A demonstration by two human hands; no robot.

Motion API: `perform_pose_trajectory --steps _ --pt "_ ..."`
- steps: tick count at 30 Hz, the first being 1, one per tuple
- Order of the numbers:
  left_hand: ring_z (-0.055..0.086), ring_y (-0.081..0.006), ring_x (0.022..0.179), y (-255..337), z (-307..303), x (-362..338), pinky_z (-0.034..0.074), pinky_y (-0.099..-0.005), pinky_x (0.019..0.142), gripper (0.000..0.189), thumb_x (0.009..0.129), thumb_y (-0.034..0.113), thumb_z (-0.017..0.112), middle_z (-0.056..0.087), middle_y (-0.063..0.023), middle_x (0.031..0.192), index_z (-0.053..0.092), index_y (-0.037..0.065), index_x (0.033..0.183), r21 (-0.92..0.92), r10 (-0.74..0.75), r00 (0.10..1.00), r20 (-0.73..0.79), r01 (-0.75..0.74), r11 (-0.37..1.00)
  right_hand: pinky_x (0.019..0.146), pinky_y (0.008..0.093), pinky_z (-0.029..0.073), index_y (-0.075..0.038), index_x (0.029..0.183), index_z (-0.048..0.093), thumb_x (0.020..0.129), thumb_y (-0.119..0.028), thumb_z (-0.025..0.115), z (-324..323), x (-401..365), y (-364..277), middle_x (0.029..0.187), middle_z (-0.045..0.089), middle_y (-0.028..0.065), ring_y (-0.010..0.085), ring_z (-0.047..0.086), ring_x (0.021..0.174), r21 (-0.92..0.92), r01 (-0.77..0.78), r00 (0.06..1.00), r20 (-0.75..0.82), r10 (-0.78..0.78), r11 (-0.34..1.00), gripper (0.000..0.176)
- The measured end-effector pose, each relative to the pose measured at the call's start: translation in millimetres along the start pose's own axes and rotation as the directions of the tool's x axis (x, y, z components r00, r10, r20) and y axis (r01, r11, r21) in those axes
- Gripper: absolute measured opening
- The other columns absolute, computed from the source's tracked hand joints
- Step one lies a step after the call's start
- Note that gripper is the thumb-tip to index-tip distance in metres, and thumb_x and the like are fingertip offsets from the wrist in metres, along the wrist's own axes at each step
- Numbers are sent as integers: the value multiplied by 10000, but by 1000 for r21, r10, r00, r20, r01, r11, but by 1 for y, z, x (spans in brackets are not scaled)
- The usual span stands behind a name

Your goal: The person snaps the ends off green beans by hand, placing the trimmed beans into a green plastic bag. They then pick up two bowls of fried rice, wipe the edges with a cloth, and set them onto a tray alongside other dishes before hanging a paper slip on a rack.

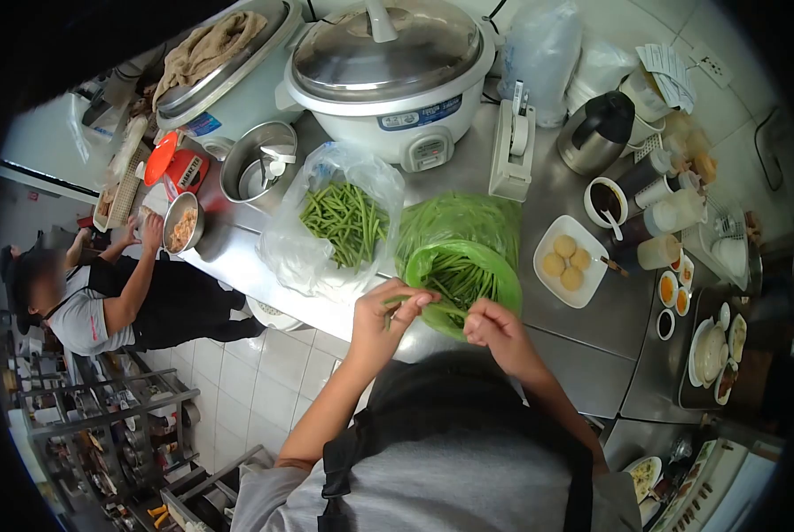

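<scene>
My left hand [384, 321] is closed, pinching a green bean [399, 300] over the mouth of a green plastic bag [461, 222]. Opposite it, my right hand [496, 333] has its fingertips pressed together at the bag's near rim, where a thin green length, seemingly a bean, runs between both hands; its end is hidden by the fingers. Many long green beans [454, 277] fill the open bag. Just beyond my left hand, a clear plastic bag [281, 253] lies open with shorter bean pieces [344, 222] in it.
Behind the bags stand a large rice cooker [388, 97] and a tape dispenser [510, 151]. To the right are a white dish [547, 266] of round yellowish balls, a sauce bowl [606, 202] and a steel jug [596, 133]. At left, a co-worker [122, 293] handles a metal bowl [184, 223].
</scene>
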State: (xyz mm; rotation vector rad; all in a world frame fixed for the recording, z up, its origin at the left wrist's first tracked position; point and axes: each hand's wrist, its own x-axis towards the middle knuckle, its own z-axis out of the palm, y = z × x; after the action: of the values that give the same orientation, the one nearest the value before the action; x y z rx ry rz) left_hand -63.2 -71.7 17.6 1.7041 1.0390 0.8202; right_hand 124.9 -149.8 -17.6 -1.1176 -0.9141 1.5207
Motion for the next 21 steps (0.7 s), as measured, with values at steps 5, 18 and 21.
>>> perform_pose_trajectory --steps 5,18,21 --pt "544 -213 588 3 35 -5 436 -300 537 159 765 133 710 588 -59 667 716 97 920 159 290 956 35 -292 943 577 244 358 -104 740 486 915 -235 508 6 20 9 619 405 -39 88 358 547 817 -49 924 -182 337 575 220" --pt "614 -374 779 -111 -119 98 489 -439 704 295 884 322 533 638 -173 780 616 43 939 893 -173 970 -169 225 390 508 230 329 13 913 602 876 -73 459 -39 8 34 711 520 25 77 387 547 172 -200 973 -83 216 965 171" --pt "609 -367 855 -124 -154 88 486 -437 766 421 828 405 605 637 -190 873 605 55 1062 908 -336 928 -162 273 318 527 273 390 -7 883 643 858 -96 506 -24 14 14 725 575 73 127 485 568 -370 -186 978 -160 135 910 165"
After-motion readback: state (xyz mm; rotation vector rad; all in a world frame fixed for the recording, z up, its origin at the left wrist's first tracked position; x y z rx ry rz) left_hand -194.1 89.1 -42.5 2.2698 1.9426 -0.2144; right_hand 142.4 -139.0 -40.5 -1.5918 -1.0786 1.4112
